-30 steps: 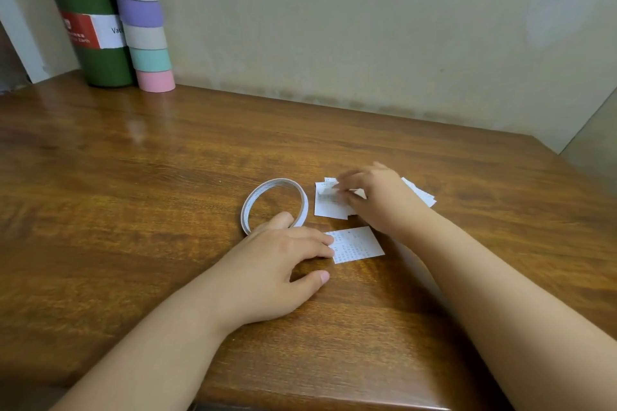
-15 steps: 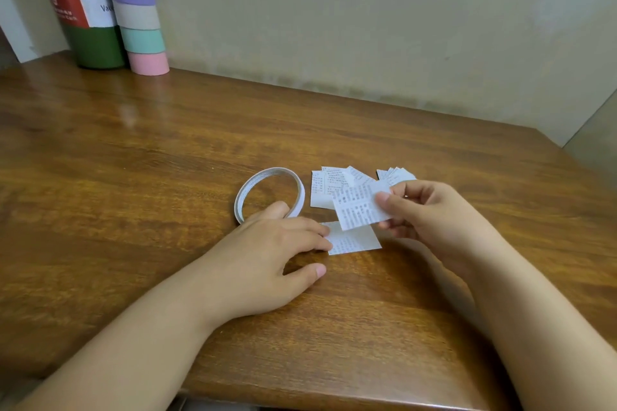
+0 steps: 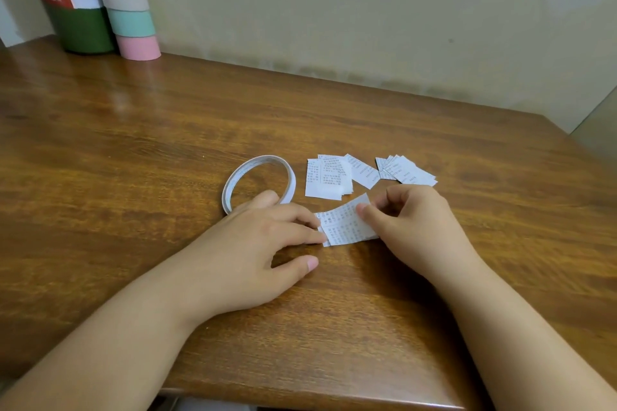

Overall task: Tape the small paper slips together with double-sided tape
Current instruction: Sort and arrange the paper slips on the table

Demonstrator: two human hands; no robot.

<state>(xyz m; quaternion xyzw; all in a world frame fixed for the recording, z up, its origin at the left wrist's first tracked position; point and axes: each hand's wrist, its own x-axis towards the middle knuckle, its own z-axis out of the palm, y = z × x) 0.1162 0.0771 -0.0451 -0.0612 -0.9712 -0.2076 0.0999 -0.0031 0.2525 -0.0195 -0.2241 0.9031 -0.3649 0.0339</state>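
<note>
Head view, left to right: green bottle [image 3: 80, 27] and striped tube [image 3: 128, 7] at back wall; tape ring [image 3: 258, 182] on table [image 3: 133, 143]. Left hand [image 3: 253, 243], fingers straight, pressing lower slip [image 3: 322, 232]; right hand [image 3: 410, 220] pinching upper slip [image 3: 349, 223] overlapping it. Loose slips [image 3: 329, 177] just behind.

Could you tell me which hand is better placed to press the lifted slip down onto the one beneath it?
Right. The right hand already pinches the lifted slip over the lower slip, while the left hand pins that slip's left edge flat.

Glossy wooden table [image 3: 133, 150], plain beige wall [image 3: 367, 10]
</note>
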